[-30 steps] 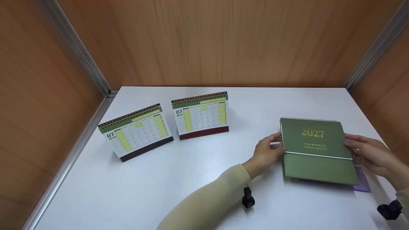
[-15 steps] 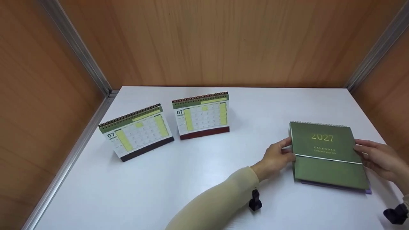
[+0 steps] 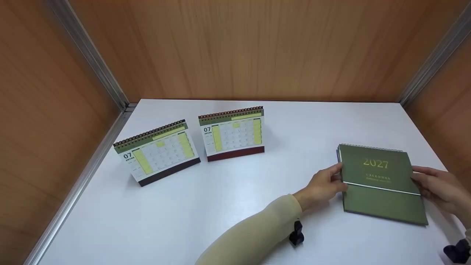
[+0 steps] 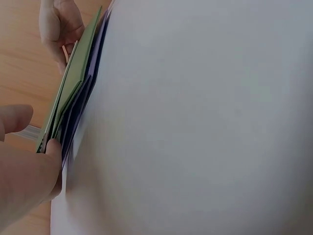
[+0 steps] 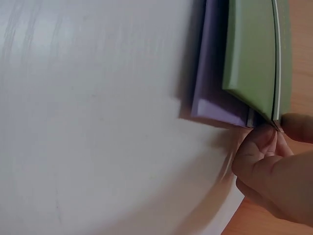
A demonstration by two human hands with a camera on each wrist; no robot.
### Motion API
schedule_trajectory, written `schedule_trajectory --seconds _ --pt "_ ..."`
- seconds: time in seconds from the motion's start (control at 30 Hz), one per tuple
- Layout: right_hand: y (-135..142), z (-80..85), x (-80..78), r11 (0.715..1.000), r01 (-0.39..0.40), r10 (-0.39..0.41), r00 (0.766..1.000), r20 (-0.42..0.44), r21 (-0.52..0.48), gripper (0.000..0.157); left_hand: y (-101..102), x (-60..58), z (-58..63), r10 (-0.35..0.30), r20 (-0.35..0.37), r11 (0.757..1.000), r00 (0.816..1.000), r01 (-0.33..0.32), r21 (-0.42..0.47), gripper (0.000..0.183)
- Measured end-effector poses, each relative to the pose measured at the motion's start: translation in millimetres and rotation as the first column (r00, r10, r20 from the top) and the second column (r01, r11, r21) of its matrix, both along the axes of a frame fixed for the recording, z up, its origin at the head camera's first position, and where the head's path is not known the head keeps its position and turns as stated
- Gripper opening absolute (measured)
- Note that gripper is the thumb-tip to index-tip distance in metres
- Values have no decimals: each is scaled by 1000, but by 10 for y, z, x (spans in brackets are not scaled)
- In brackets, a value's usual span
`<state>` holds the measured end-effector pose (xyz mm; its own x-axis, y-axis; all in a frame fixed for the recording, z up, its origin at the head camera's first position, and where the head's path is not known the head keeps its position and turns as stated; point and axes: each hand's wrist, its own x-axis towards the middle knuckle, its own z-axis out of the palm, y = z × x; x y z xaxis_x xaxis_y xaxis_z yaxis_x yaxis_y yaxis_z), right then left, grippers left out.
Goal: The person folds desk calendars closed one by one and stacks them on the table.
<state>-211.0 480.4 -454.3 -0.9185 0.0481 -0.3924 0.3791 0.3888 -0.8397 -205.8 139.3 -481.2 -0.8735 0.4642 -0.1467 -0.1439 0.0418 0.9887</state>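
A green 2027 desk calendar (image 3: 381, 169), folded flat with a pale band across its cover, lies over a purple calendar (image 5: 215, 98) at the right of the table. The purple one is hidden in the head view; both wrist views show it underneath, with a narrow gap at the front edge. My left hand (image 3: 323, 185) holds the green calendar's left edge with thumb and fingers. At the opposite edge, my right hand (image 3: 441, 189) pinches the green calendar, thumb on top and fingers beneath.
Two standing desk calendars open at 07 are at the left: one with a dark base (image 3: 158, 152), one with a red base (image 3: 232, 134). Wooden panels (image 3: 235, 48) enclose the white table (image 3: 235, 206) at the back and sides.
Both hands have moved the green calendar right and toward the front, and down onto the purple calendar. The purple corner, visible before in the head view, is now covered. The standing calendars stayed put.
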Motion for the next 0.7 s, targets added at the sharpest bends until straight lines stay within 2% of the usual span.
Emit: schedule_trajectory --seconds 0.07,0.17,0.47,0.7 --pt "-9 -22 3 999 -3 3 1000 -5 41 45 -2 1 -9 -10 -2 1000 1000 10 4 72" --pt "-17 -52 -2 994 -12 14 1000 -17 108 69 1 2 -20 -20 -8 1000 1000 20 14 73" --pt "-34 -93 -25 967 -4 19 998 -56 253 65 5 17 -17 -29 -30 999 999 28 -33 70" --pt "-50 -114 -28 957 -10 31 997 -70 289 63 42 37 -12 -17 -4 996 1000 16 -92 72"
